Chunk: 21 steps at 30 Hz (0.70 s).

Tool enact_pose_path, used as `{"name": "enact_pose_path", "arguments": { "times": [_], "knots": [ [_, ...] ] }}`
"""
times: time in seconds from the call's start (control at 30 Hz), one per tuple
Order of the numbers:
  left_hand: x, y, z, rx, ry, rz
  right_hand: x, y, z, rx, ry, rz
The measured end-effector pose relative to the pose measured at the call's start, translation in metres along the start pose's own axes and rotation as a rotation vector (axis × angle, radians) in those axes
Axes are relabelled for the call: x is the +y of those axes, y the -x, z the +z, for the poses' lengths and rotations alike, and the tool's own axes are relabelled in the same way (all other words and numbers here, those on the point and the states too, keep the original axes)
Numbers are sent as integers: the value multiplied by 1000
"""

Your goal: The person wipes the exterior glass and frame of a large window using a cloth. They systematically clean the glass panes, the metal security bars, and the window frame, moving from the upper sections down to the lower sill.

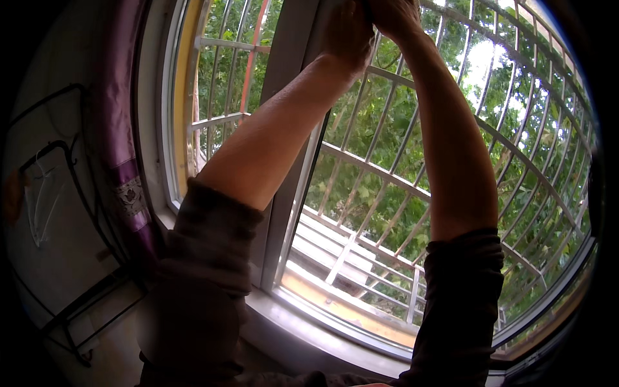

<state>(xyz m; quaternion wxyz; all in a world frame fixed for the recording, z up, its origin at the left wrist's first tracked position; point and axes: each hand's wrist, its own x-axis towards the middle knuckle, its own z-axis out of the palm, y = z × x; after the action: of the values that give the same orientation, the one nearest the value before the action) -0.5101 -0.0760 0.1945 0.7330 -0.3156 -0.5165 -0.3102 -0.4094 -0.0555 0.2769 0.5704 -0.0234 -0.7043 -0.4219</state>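
Both my arms stretch up toward a window, dark sleeves pushed to the elbows. At the top edge of the picture, my left hand is against or just in front of the grey upright window frame. Close beside it on the right is my right hand, in front of the window opening. A narrow dark strip shows between the two hands; what it is cannot be made out. The fingers are cut off or in shadow, so any grip is hidden.
Metal security bars stand outside, with leafy trees behind. A pale sill runs below the window. To the left hang a purple curtain and clear hangers on a black metal rack.
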Motion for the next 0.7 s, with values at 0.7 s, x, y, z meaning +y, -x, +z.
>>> {"name": "enact_pose_path", "arguments": {
  "times": [0.7],
  "knots": [
    [40,186,-128,-333,-294,187,-121,173,-24,-73,-216,-12]
  ]
}}
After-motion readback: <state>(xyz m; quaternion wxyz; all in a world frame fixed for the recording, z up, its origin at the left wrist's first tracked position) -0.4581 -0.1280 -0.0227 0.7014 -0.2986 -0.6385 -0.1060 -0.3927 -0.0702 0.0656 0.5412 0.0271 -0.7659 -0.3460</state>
